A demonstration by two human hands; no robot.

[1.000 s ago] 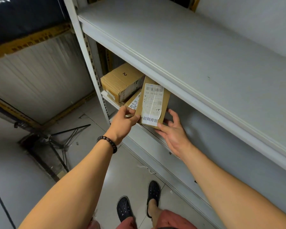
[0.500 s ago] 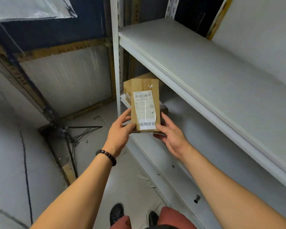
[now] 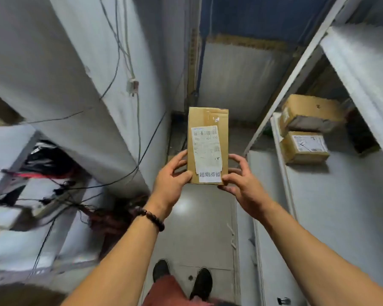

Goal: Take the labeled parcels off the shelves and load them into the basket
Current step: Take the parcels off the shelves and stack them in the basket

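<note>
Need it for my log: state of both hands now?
Left hand: holding the labeled parcel.
Right hand: holding the same parcel.

Parcel (image 3: 208, 118) label (image 3: 207, 151) print blurred; shelf clutter (image 3: 49, 161) smeared.

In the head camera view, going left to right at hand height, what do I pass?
Tangled cables → left hand → held parcel → right hand → labeled box on the right shelf.
</note>
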